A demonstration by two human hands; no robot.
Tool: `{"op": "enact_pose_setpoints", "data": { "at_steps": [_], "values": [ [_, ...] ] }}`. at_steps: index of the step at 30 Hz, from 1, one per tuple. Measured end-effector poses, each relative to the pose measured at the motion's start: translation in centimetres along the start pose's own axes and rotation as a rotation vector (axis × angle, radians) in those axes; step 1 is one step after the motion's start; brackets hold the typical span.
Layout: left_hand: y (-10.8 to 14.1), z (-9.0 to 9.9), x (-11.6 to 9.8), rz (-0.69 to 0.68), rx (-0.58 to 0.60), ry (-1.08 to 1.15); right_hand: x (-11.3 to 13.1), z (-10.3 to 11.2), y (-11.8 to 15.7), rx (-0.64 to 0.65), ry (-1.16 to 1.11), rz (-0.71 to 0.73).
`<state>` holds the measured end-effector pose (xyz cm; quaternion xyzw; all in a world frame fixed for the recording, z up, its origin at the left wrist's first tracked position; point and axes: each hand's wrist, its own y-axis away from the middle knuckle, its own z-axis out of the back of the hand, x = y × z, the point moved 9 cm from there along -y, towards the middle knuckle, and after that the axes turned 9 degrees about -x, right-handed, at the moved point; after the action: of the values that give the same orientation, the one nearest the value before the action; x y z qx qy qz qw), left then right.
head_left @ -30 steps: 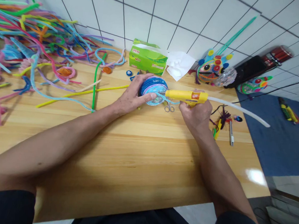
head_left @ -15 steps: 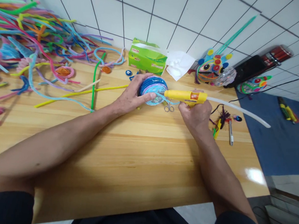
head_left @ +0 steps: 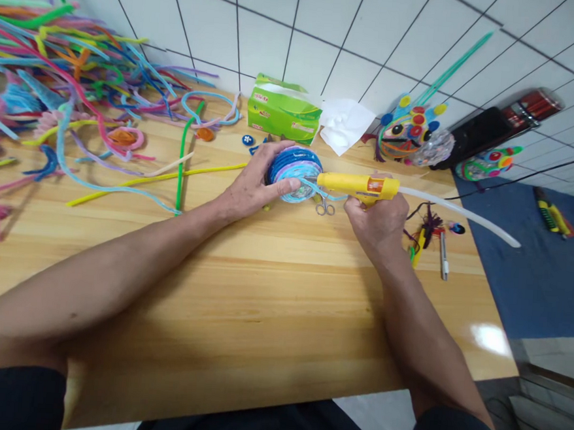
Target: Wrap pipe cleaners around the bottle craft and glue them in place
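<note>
My left hand is closed around the side of a round piece wrapped in blue, purple and light blue pipe cleaners. Its thumb lies along the near face, by the end of a light blue strand. A yellow hot glue gun is gripped in my right hand, its nozzle at the right side of the wrapped piece; whether the tip touches cannot be made out. A long whitish glue stick sticks out of the gun's back. Small scissors lie just below the nozzle.
Many coloured pipe cleaners are heaped at the left. A green tissue pack and white paper stand by the tiled wall. Decorated figures and a dark red flask are at the back right. A cutter knife lies right of my hand.
Hardly anything differs: both hands, the wrapped piece and the glue gun keep their places, and the whole view has shifted very slightly.
</note>
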<state>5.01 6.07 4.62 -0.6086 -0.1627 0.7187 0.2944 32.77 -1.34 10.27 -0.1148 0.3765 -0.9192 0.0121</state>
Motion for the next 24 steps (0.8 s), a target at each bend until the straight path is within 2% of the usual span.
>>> {"op": "enact_pose_setpoints", "data": {
  "at_steps": [9, 14, 21, 24],
  "values": [
    [0.00, 0.03, -0.09, 0.022, 0.000, 0.010, 0.18, -0.06, -0.15, 0.009, 0.017, 0.028],
    [-0.07, 0.03, -0.22, 0.028, 0.001, 0.008, 0.18, 0.17, -0.13, -0.005, 0.004, -0.016],
    [-0.06, 0.06, -0.18, 0.022, 0.000, -0.006, 0.02, -0.24, -0.58, 0.133, 0.012, -0.094],
    [-0.03, 0.12, -0.02, 0.020, -0.002, -0.002, -0.23, -0.16, -0.70, 0.124, 0.042, -0.089]
  ]
}}
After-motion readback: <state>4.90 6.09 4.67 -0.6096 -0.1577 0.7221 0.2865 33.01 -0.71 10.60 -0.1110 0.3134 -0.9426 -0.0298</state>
